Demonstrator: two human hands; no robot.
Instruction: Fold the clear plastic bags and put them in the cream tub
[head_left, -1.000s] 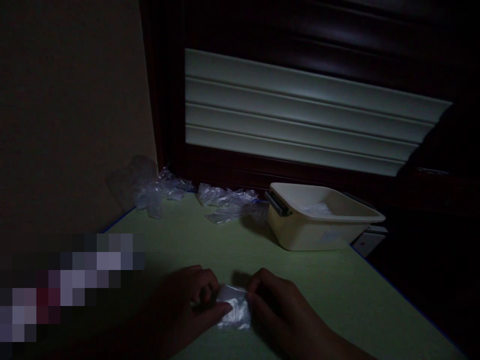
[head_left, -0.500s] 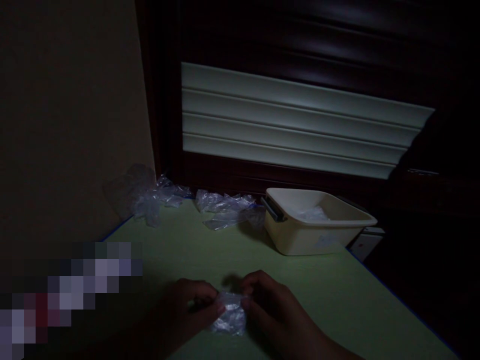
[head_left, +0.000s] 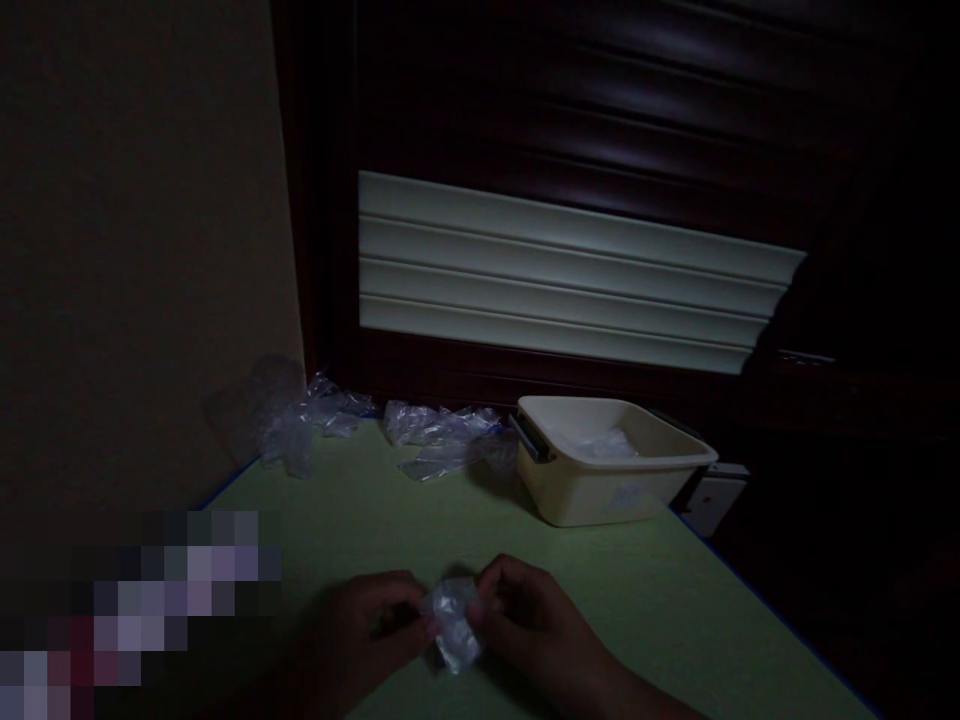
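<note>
A small clear plastic bag (head_left: 459,630), crumpled and shiny, is held between my two hands just above the green tabletop. My left hand (head_left: 379,615) pinches its left edge between thumb and fingers. On the other side, my right hand (head_left: 529,615) grips the upper right edge with curled fingers. The bag hangs toward me, its lower end below the fingertips. Dim light hides whether anything is inside it.
A cream plastic tub (head_left: 600,495) with dark handles stands at the table's far right, some clear plastic (head_left: 611,443) inside. Loose clear bags (head_left: 442,425) lie along the back edge, with more plastic (head_left: 285,430) against the wall. A white box (head_left: 718,500) shows beyond the right edge.
The plastic bag has turned and shifted slightly left between my hands, its lower end now narrower. Both hands still hold it. The whole view has tilted a little upward.
</note>
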